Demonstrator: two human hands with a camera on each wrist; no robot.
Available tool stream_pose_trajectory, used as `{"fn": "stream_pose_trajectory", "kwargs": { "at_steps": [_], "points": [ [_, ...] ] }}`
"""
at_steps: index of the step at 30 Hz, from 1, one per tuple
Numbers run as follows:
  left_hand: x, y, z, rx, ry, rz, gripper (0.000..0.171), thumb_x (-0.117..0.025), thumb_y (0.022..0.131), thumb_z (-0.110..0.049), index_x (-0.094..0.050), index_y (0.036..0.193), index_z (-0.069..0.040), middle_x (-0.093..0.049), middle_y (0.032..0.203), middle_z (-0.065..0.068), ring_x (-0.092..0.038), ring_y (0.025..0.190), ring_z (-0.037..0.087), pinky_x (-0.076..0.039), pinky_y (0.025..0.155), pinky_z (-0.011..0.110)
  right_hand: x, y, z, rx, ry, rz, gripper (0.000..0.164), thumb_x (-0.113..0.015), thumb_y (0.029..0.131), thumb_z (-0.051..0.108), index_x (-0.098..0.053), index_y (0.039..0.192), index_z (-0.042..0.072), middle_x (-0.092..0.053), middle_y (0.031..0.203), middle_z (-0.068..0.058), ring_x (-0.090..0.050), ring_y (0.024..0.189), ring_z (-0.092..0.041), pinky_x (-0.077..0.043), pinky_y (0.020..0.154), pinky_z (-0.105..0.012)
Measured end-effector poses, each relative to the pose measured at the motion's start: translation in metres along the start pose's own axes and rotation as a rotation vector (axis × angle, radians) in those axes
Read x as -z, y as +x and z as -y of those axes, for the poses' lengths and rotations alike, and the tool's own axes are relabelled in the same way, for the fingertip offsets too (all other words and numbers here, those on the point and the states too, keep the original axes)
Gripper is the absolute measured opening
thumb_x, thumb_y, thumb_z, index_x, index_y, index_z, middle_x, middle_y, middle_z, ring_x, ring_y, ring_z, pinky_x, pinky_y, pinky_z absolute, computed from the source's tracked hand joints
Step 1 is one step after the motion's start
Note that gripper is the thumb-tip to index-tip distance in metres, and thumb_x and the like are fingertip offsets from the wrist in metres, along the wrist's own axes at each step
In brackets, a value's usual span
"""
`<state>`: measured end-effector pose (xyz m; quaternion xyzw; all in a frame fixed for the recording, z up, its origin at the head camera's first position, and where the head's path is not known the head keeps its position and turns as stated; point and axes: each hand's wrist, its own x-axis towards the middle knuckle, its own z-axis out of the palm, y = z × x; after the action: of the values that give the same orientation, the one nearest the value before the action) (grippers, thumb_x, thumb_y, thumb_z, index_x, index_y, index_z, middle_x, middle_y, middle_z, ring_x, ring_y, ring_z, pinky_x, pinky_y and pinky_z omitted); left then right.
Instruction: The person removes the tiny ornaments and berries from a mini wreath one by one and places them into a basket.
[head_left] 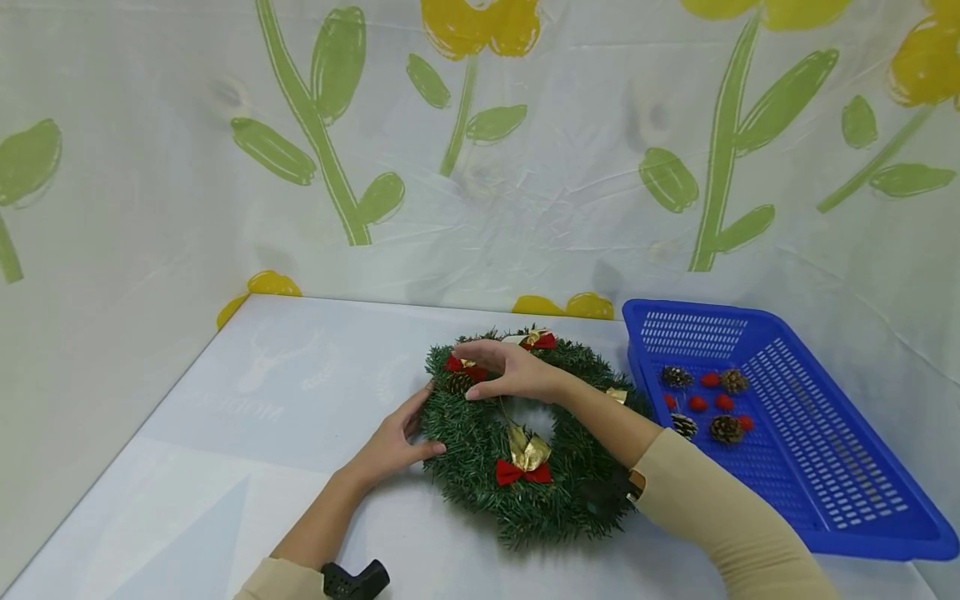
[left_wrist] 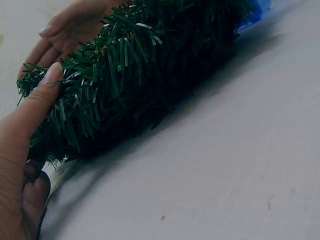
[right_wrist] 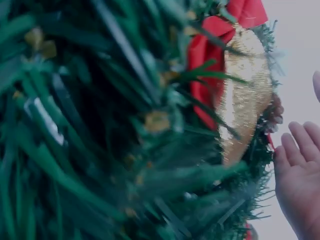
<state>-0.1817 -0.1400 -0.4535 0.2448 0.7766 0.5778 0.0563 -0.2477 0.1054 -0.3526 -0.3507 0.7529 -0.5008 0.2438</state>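
Observation:
A green pine wreath [head_left: 465, 467] lies on the table, trimmed with red bows and gold ribbon. My left hand [head_left: 390, 450] holds its left rim, the thumb [left_wrist: 42, 92] over the needles and the other fingers around the outer side. Above the wreath's upper left part hovers my right hand [head_left: 517, 373], fingers loosely bent, with nothing seen in its grasp. Close to those fingers are a red bow [head_left: 467, 367] and a pinecone [head_left: 456, 383]. A front red bow [head_left: 523, 472] carries a gold ribbon [right_wrist: 245, 85]. My right forearm hides part of the wreath's right side.
Right of the wreath stands a blue plastic basket [head_left: 795, 500] with several pinecones [head_left: 726, 429] and red balls [head_left: 697, 403] inside. A white table [head_left: 300, 408] with a faint print spreads to the left. Flower-patterned cloth [head_left: 555, 208] hangs behind.

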Motion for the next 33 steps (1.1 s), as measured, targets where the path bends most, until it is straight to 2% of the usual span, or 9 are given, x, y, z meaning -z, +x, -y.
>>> {"fn": "stream_pose_trajectory", "kwargs": {
  "at_steps": [4, 12, 18, 22, 28, 33],
  "points": [
    [0.000, 0.000, 0.000, 0.001, -0.003, 0.004, 0.092, -0.073, 0.083, -0.030, -0.018, 0.151, -0.004, -0.016, 0.157, 0.016, -0.021, 0.141, 0.038, -0.028, 0.111, 0.053, -0.003, 0.005, -0.007, -0.005, 0.005, -0.004, 0.067, -0.069, 0.087, 0.014, -0.036, 0.145, 0.004, -0.037, 0.149, -0.014, -0.033, 0.139, -0.027, -0.028, 0.115, -0.045],
    [-0.001, 0.000, 0.001, 0.004, -0.002, -0.001, 0.092, -0.074, 0.083, -0.029, -0.018, 0.151, -0.003, -0.016, 0.156, 0.017, -0.021, 0.140, 0.038, -0.028, 0.111, 0.053, -0.007, 0.009, -0.018, 0.029, -0.114, 0.043, 0.066, -0.069, 0.087, 0.012, -0.037, 0.144, 0.004, -0.040, 0.147, -0.013, -0.037, 0.136, -0.027, -0.034, 0.112, -0.044],
    [-0.001, 0.000, -0.001, 0.004, -0.006, 0.001, 0.093, -0.074, 0.083, -0.032, -0.018, 0.151, -0.003, -0.016, 0.156, 0.017, -0.020, 0.141, 0.039, -0.027, 0.111, 0.053, -0.003, 0.010, -0.026, 0.019, -0.050, 0.050, 0.063, -0.066, 0.089, 0.012, -0.037, 0.145, 0.006, -0.039, 0.148, -0.012, -0.035, 0.137, -0.026, -0.031, 0.114, -0.045],
    [0.000, 0.001, -0.002, 0.010, -0.008, -0.001, 0.093, -0.074, 0.083, -0.031, -0.018, 0.151, -0.004, -0.016, 0.157, 0.017, -0.020, 0.141, 0.038, -0.027, 0.112, 0.052, 0.000, 0.011, -0.028, 0.025, -0.027, 0.062, 0.061, -0.062, 0.089, 0.005, -0.037, 0.145, 0.005, -0.038, 0.148, -0.014, -0.033, 0.138, -0.028, -0.030, 0.114, -0.047],
    [0.000, 0.001, -0.001, 0.013, 0.001, -0.001, 0.094, -0.074, 0.082, -0.034, -0.018, 0.152, -0.006, -0.016, 0.157, 0.016, -0.019, 0.141, 0.039, -0.026, 0.112, 0.052, -0.003, 0.013, -0.029, 0.032, -0.131, 0.081, 0.064, -0.061, 0.085, 0.001, -0.038, 0.145, 0.005, -0.036, 0.149, -0.012, -0.032, 0.139, -0.028, -0.034, 0.111, -0.048],
    [0.000, 0.001, 0.000, 0.011, 0.003, 0.003, 0.093, -0.074, 0.083, -0.032, -0.017, 0.152, -0.006, -0.015, 0.157, 0.017, -0.018, 0.141, 0.039, -0.026, 0.112, 0.053, -0.004, 0.014, -0.029, 0.016, -0.146, 0.047, 0.059, -0.064, 0.086, 0.000, -0.044, 0.141, 0.007, -0.040, 0.147, -0.011, -0.035, 0.137, -0.026, -0.036, 0.110, -0.046]
  ]
}}
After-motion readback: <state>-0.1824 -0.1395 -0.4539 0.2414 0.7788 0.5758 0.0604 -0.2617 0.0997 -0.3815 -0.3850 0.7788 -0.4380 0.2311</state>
